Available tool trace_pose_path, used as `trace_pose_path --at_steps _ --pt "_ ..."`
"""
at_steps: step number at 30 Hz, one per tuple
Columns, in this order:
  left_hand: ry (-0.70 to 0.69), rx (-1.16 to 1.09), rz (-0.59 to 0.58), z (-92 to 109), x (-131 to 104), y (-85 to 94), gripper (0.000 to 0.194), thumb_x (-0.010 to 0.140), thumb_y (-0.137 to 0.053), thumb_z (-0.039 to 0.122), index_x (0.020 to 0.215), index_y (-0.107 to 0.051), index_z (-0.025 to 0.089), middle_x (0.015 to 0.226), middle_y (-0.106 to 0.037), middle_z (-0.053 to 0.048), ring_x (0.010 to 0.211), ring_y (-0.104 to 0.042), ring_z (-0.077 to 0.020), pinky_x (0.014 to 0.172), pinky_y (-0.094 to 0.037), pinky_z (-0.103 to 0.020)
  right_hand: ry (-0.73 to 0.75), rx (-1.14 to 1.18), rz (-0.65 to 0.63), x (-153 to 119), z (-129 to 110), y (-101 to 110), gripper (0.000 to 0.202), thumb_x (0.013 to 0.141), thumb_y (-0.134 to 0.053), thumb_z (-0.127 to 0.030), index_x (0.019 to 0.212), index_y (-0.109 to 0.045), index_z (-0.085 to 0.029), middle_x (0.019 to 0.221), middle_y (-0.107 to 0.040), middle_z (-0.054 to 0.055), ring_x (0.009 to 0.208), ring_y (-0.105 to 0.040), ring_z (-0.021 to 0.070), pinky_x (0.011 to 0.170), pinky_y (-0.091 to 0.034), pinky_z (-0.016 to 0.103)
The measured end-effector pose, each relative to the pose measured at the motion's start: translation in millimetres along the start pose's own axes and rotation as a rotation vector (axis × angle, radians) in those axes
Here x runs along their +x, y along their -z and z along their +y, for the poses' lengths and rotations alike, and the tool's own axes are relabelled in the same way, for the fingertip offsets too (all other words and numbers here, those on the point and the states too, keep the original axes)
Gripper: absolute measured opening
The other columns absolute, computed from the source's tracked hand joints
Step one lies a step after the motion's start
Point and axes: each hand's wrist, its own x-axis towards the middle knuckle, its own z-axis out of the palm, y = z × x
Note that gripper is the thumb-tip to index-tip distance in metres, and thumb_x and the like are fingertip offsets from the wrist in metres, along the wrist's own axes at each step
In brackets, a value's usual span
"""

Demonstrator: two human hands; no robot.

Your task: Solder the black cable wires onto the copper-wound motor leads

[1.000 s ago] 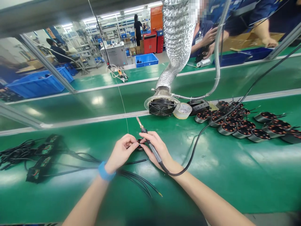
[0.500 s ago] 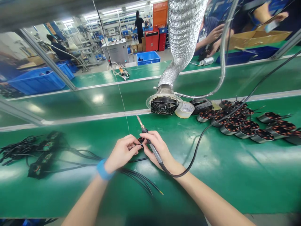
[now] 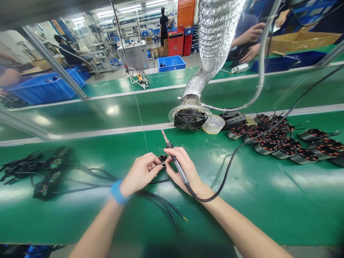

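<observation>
1. The left hand (image 3: 142, 172)'s fingers form a narrow pinch at the near edge of a small motor stator (image 3: 162, 158), apparently on it or one of its leads; that detail is too small to tell.
2. The right hand (image 3: 186, 167) holds a soldering iron (image 3: 180, 171), its thumb and fingertips at the stator's right side. The ribbed, dark grip slants across the hand; the slim coppery tip points away, clear of the stator.
3. The stator sits between both hands, round, with a dark, coppery face. The step in hand looks like arranging its fine leads by fingertip; the next move calls for a steady pinch and a hot tip kept off skin.
4. Just nearer lie slender, matte black cables (image 3: 159, 206), running left to dark housings (image 3: 44, 189).
5. Beyond the hands, a wire-grilled fan (image 3: 189, 121) hangs under a crinkled foil duct (image 3: 218, 39).
6. Rightward, silvery-sided stators with copper windings (image 3: 283, 150) cluster on the glossy green counter (image 3: 258, 204).
</observation>
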Motion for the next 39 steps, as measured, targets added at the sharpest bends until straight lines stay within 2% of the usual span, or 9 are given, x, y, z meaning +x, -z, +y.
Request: trace_pose_path --at_steps 10,22,25,31,39 --pt "-0.081 0.110 0.037 1.5 -0.2 0.4 0.012 0.090 -0.062 0.027 0.082 -0.062 0.018 0.077 -0.054 0.002 0.060 -0.047 -0.0089 0.057 -0.039 -0.023 0.067 -0.052 -0.069 -0.9 2.3 -0.4 0.051 0.090 -0.050 -0.004 0.135 -0.047 -0.029 0.112 -0.050 0.007 0.093 -0.062 0.0166 0.088 -0.056 0.034" --pt "-0.156 0.205 0.045 -0.3 -1.4 1.2 0.011 0.091 -0.063 0.023 0.081 -0.061 0.018 0.078 -0.055 0.001 0.069 -0.049 -0.0116 0.064 -0.039 -0.025 0.061 -0.057 -0.077 -0.2 -1.8 0.3 0.042 0.092 -0.047 -0.005 0.128 -0.051 -0.026 0.109 -0.050 0.007 0.090 -0.060 0.0153 0.084 -0.055 0.031" --pt "-0.123 0.163 0.032 -0.9 -0.8 1.5 0.013 0.091 -0.062 0.025 0.080 -0.062 0.018 0.079 -0.056 0.000 0.068 -0.050 -0.0116 0.063 -0.039 -0.025 0.051 -0.030 -0.070 0.5 -1.3 0.9 0.043 0.092 -0.048 -0.004 0.129 -0.051 -0.025 0.107 -0.050 0.007 0.093 -0.060 0.0159 0.087 -0.054 0.031" --pt "0.053 -0.079 -0.019 -4.8 2.7 -0.6 0.022 0.089 -0.062 0.037 0.081 -0.065 0.016 0.074 -0.058 0.000 0.062 -0.050 -0.0116 0.059 -0.039 -0.025 0.021 -0.009 -0.073 0.1 1.1 -0.7 0.044 0.090 -0.050 -0.003 0.127 -0.052 -0.025 0.106 -0.051 0.006 0.089 -0.061 0.0148 0.085 -0.055 0.030" --pt "0.075 -0.165 0.102 -1.6 5.8 -6.0 0.022 0.083 -0.066 0.033 0.070 -0.068 0.016 0.074 -0.062 -0.003 0.068 -0.054 -0.0146 0.064 -0.040 -0.028 -0.023 -0.005 -0.018 0.3 0.5 -3.4 0.042 0.089 -0.052 -0.005 0.126 -0.053 -0.026 0.106 -0.055 0.006 0.088 -0.062 0.0152 0.085 -0.055 0.031"
